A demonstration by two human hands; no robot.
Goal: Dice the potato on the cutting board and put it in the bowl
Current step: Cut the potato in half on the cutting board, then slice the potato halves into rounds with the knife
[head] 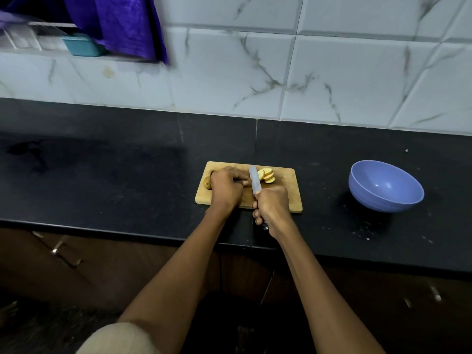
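A wooden cutting board [290,190] lies on the black counter. My left hand [226,189] grips the uncut part of the potato [207,182], whose brown end shows at the hand's left; the rest is hidden under my fingers. My right hand [272,206] holds the knife handle, and the knife blade [255,182] stands just right of my left fingertips. Several round yellow potato slices [267,175] lean together right of the blade. An empty blue bowl [385,186] sits on the counter to the right of the board.
The black counter [115,175] runs left and right of the board, with its front edge near my forearms. A marble-tiled wall [306,72] rises behind. A purple cloth [122,24] and a teal container [83,44] sit on a ledge at the upper left.
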